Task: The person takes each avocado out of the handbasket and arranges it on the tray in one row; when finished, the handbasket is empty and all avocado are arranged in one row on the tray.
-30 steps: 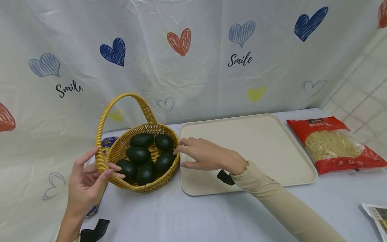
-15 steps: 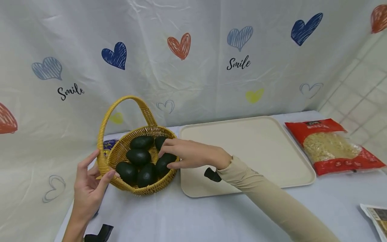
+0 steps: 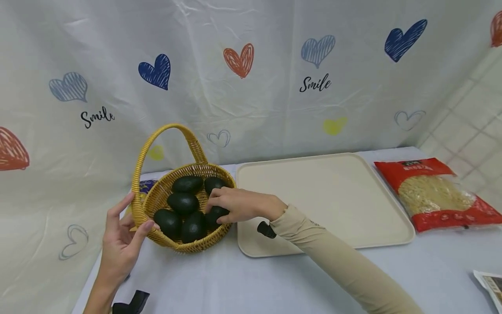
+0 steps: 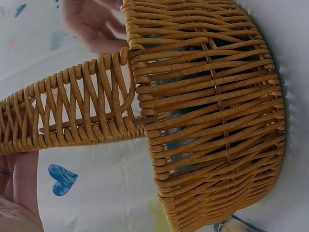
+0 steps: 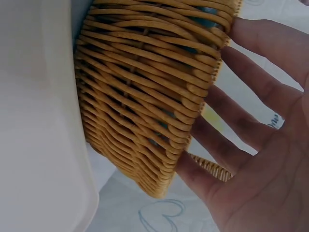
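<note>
A yellow wicker basket with a tall arched handle stands on the left of the table and holds several dark green avocados. My left hand grips the handle low on its left side, thumb in front. In the left wrist view the woven side of the basket fills much of the picture. My right hand reaches over the right rim, its fingers and thumb around the right-hand avocado. Seen from the right wrist, the fingers pass over the rim and their tips are hidden.
A cream tray lies right beside the basket. Farther right is a red bag of pale dry food. A blue and yellow package shows behind the basket, and a white packet lies at the right edge. A heart-printed curtain hangs behind.
My right hand has moved left from beside the rim and down into the basket, onto an avocado. My left hand stays on the handle.
</note>
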Action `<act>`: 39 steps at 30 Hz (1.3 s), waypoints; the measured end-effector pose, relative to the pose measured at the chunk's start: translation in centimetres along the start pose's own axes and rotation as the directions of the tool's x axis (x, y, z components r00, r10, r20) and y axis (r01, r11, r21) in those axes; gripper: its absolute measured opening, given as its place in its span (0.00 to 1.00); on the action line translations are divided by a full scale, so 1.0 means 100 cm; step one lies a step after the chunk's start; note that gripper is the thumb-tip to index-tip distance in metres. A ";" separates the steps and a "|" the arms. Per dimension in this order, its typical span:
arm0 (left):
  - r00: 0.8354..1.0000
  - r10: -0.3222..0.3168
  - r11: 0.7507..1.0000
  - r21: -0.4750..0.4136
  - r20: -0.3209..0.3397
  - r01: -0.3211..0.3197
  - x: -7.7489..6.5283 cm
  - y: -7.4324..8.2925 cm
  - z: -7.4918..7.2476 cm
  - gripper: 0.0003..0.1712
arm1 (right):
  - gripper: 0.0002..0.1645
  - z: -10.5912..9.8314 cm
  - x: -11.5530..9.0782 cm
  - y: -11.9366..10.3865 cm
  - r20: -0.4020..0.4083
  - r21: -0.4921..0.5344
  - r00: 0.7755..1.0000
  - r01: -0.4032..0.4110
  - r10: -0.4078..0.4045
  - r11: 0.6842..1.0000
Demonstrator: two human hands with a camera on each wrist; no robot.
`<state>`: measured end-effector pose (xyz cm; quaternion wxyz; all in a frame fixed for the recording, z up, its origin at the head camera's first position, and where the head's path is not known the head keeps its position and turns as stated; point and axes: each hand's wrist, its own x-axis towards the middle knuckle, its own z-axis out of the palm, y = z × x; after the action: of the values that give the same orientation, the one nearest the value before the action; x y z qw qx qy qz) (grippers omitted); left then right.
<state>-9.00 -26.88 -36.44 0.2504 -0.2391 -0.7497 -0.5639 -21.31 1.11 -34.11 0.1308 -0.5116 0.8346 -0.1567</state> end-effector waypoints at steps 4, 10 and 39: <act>1.000 -0.016 0.995 0.097 -0.011 0.017 0.000 0.003 0.001 0.44 | 0.20 0.004 0.004 0.003 0.007 -0.012 1.000 -0.018 0.018 1.000; 1.000 -0.016 0.999 0.033 -0.007 0.017 -0.001 0.002 0.000 0.43 | 0.20 0.005 0.013 0.001 0.032 -0.023 0.999 -0.023 0.024 0.999; 1.000 -0.006 1.000 0.018 -0.005 0.006 0.001 0.003 0.001 0.42 | 0.31 0.021 0.039 -0.004 0.021 -0.103 0.985 -0.170 0.173 0.980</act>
<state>-8.88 -26.73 -36.24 0.2527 -0.2332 -0.7548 -0.5587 -21.91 -2.78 -36.06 0.1301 -0.4460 0.8804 -0.0949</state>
